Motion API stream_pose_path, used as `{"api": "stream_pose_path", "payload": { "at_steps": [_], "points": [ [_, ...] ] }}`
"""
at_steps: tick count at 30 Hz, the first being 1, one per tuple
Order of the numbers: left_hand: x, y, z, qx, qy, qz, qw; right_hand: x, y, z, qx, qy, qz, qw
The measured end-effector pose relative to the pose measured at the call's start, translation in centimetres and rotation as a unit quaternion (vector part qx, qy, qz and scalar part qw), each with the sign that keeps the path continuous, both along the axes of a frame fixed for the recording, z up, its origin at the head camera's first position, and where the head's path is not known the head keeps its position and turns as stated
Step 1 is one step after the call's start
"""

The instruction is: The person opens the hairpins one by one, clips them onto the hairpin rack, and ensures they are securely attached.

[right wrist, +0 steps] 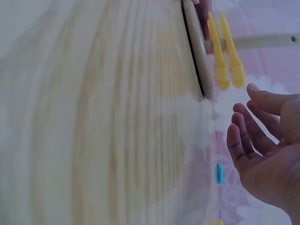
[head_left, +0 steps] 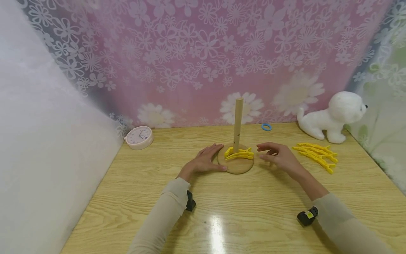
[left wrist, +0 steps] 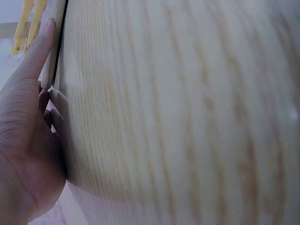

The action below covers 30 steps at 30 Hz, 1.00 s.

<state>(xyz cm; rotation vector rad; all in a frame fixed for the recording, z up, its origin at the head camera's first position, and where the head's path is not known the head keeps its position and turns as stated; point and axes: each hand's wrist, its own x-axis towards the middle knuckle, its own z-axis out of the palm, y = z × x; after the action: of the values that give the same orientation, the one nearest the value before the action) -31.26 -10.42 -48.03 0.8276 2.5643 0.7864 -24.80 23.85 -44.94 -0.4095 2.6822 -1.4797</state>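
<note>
A round wooden base (head_left: 236,166) with an upright wooden post (head_left: 238,121) stands on the table. Two slender yellow plastic pieces (head_left: 239,154), clip-like with forked ends, lie low about the post, one over the other. How they meet the post is partly hidden. My left hand (head_left: 204,159) rests at the base's left edge, thumb laid over the near rim and fingers stretched along the far side. To the right of the yellow pieces my right hand (head_left: 279,158) hovers apart from them, its fingers loosely bent and nothing in it.
Several more yellow pieces (head_left: 317,154) lie in a loose pile right of my right hand. A blue ring (head_left: 266,127) is at the table's back edge. A white plush dog (head_left: 336,116) sits back right, and a pink clock (head_left: 139,137) lies back left.
</note>
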Motion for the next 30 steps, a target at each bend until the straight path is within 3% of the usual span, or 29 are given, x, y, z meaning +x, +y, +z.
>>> {"api": "stream_pose_path", "payload": {
  "at_steps": [7, 18, 30],
  "points": [
    [0.0, 0.0, -0.2, 0.000, 0.000, 0.000, 1.0000, 1.3, 3.0, 0.0, -0.017, -0.018, -0.025, 0.9994],
    [0.1, 0.0, -0.3, 0.005, -0.001, 0.003, 1.0000, 3.0, 8.4, -0.5, -0.071, 0.015, -0.076, 0.9945],
    [-0.3, -0.1, -0.5, 0.007, -0.001, 0.000, 1.0000, 5.3, 14.1, -0.3, -0.088, -0.027, -0.147, 0.9848]
  ]
}}
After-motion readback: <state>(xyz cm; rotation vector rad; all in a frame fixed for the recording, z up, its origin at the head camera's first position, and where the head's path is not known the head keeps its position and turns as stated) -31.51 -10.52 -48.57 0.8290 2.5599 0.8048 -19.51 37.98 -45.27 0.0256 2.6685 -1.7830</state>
